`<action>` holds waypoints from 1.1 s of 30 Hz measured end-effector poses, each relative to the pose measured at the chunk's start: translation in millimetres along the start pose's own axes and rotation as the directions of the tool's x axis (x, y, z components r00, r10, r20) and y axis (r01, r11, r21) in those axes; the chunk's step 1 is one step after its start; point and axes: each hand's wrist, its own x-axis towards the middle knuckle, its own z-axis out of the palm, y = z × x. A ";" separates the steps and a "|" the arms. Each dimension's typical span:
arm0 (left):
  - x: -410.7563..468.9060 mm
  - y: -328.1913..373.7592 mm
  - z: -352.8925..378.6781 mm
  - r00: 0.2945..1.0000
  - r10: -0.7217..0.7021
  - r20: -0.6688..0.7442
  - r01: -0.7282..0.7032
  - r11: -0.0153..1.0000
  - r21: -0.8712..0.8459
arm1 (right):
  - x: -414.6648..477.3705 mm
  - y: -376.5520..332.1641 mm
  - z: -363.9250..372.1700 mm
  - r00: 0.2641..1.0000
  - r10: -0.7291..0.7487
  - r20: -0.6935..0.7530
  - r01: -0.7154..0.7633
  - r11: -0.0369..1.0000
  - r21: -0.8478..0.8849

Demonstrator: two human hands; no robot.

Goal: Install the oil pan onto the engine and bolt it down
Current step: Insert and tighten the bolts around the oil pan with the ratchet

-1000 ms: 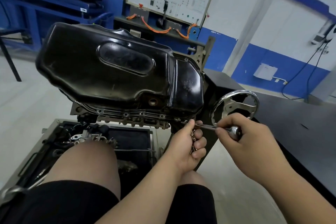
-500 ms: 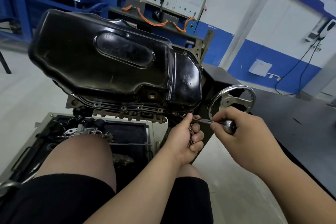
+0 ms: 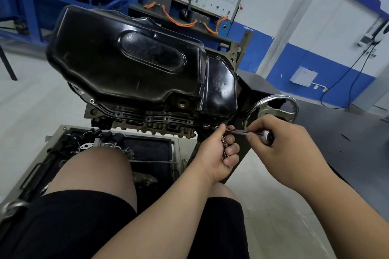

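Pan (image 3: 130, 63) sits on the upturned engine (image 3: 151, 127), with its flange (image 3: 134, 116) and bolt holes along the near edge. Left hand (image 3: 219, 151) curls its lower fingers round spare bolts (image 3: 224, 142), while thumb and forefinger steady the driver (image 3: 242, 132) tip at the flange's right corner. Right hand (image 3: 288, 153) grips the driver's knob in curled fingers. The step likely goes best with the shaft square to the flange, light spinning until the thread catches, and final tightening only once every bolt is started, so nothing cross-threads.

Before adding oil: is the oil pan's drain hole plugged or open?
Open: the drain hole in the oil pan shows a hollow ring, no plug.
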 end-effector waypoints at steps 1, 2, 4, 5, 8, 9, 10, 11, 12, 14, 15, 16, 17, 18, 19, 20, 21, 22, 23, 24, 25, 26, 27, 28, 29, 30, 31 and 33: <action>0.2 -0.5 -0.2 1.000 0.001 -0.004 -0.001 1.000 0.004 | 0.1 -0.1 0.6 1.000 0.002 0.007 -0.002 1.000 -0.002; 0.4 -0.8 -0.5 1.000 0.003 -0.006 -0.003 1.000 0.007 | 0.1 -0.2 1.1 1.000 0.005 0.009 -0.005 1.000 -0.002; 1.0 -0.9 -0.9 1.000 0.005 -0.007 -0.005 1.000 0.011 | 0.2 -0.8 1.1 1.000 0.009 0.008 -0.009 1.000 0.001; 1.3 -0.7 -1.2 1.000 0.008 -0.010 -0.008 1.000 0.010 | 0.6 -1.1 0.6 1.000 0.007 0.011 -0.007 1.000 0.003; 1.8 0.5 -1.1 0.999 0.030 -0.018 -0.030 1.000 0.007 | 3.7 -5.6 -2.5 0.999 -0.010 0.047 0.011 1.000 -0.011; 1.9 1.1 -0.6 0.999 0.039 -0.023 -0.039 0.999 0.007 | 5.5 -7.8 -3.5 0.998 -0.021 0.060 0.022 1.000 -0.021; 2.4 1.5 -0.2 0.999 0.044 -0.029 -0.044 0.999 0.007 | 7.7 -10.2 -4.5 0.997 -0.027 0.071 0.029 0.999 -0.029; 2.7 1.4 0.0 0.998 0.048 -0.034 -0.048 0.999 0.006 | 9.5 -12.8 -5.6 0.996 -0.024 0.082 0.027 0.999 -0.038; 3.2 1.1 -0.2 0.998 0.049 -0.038 -0.049 0.999 0.003 | 11.2 -15.1 -6.3 0.995 -0.012 0.095 0.016 0.999 -0.045; 3.4 -1.1 -1.4 0.998 0.041 -0.043 -0.041 0.999 -0.006 | 11.0 -17.7 -6.3 0.992 0.027 0.120 -0.021 0.999 -0.050; 3.3 -2.3 -2.6 0.998 0.037 -0.041 -0.037 0.999 -0.011 | 9.1 -18.9 -5.9 0.991 0.042 0.130 -0.035 0.998 -0.052; 3.3 -3.2 -4.1 0.999 0.035 -0.037 -0.035 0.999 -0.014 | 6.7 -19.3 -5.2 0.989 0.054 0.134 -0.047 0.998 -0.052; 3.5 -3.7 -5.1 0.999 0.035 -0.036 -0.036 0.999 -0.014 | 4.5 -19.2 -3.9 0.989 0.070 0.133 -0.065 0.997 -0.046; 4.0 -3.7 -5.6 0.999 0.039 -0.038 -0.039 0.999 -0.010 | 2.8 -19.2 -2.6 0.987 0.092 0.128 -0.088 0.996 -0.033; 5.0 -3.4 -5.3 0.998 0.043 -0.048 -0.044 0.999 -0.005 | 2.0 -19.7 -1.4 0.985 0.121 0.124 -0.120 0.993 -0.016; 6.6 -3.4 -4.7 0.997 0.047 -0.067 -0.047 0.999 0.001 | 1.9 -21.1 -0.2 0.981 0.151 0.122 -0.153 0.988 0.010; 8.3 -3.5 -3.1 0.994 0.048 -0.094 -0.047 0.999 0.006 | 2.5 -22.3 1.3 0.975 0.182 0.128 -0.189 0.981 0.043; 9.8 -3.5 -1.2 0.991 0.045 -0.122 -0.044 0.999 0.009 | 3.4 -24.4 2.5 0.968 0.209 0.138 -0.223 0.970 0.097; 10.5 -3.5 1.2 0.989 0.039 -0.145 -0.038 0.999 0.010 | 3.9 -26.6 3.0 0.960 0.236 0.154 -0.261 0.949 0.176; 10.5 -3.2 3.4 0.986 0.033 -0.162 -0.032 0.999 0.008 | 4.3 -28.0 3.4 0.949 0.261 0.175 -0.300 0.917 0.262; 10.0 -2.8 5.2 0.985 0.031 -0.172 -0.030 1.000 0.006 | 5.2 -28.6 3.2 0.933 0.290 0.214 -0.350 0.870 0.346; 8.3 -2.6 6.4 0.984 0.034 -0.174 -0.033 0.999 0.010 | 5.9 -30.7 1.3 0.910 0.319 0.266 -0.408 0.807 0.427; 5.7 -2.8 7.2 0.985 0.039 -0.166 -0.037 0.999 0.017 | 6.2 -31.2 -1.0 0.889 0.335 0.312 -0.454 0.741 0.495; 2.0 -3.9 7.9 0.989 0.041 -0.141 -0.038 0.999 0.022 | 6.9 -31.8 -3.3 0.875 0.336 0.348 -0.481 0.686 0.547; -2.7 -5.9 9.6 0.995 0.035 -0.096 -0.033 0.999 0.019 | 7.5 -31.4 -4.6 0.872 0.322 0.368 -0.486 0.655 0.579; -7.8 -8.4 11.8 0.999 0.023 -0.036 -0.023 1.000 0.006 | 7.7 -31.7 -5.8 0.876 0.298 0.380 -0.478 0.646 0.596; -12.3 -10.4 14.5 1.000 0.012 0.023 -0.011 1.000 -0.011 | 8.4 -30.8 -6.1 0.880 0.274 0.387 -0.466 0.653 0.598; -18.0 -11.0 21.7 0.997 -0.008 0.080 0.011 0.999 -0.039 | 9.8 -28.8 -9.4 0.877 0.257 0.407 -0.461 0.689 0.559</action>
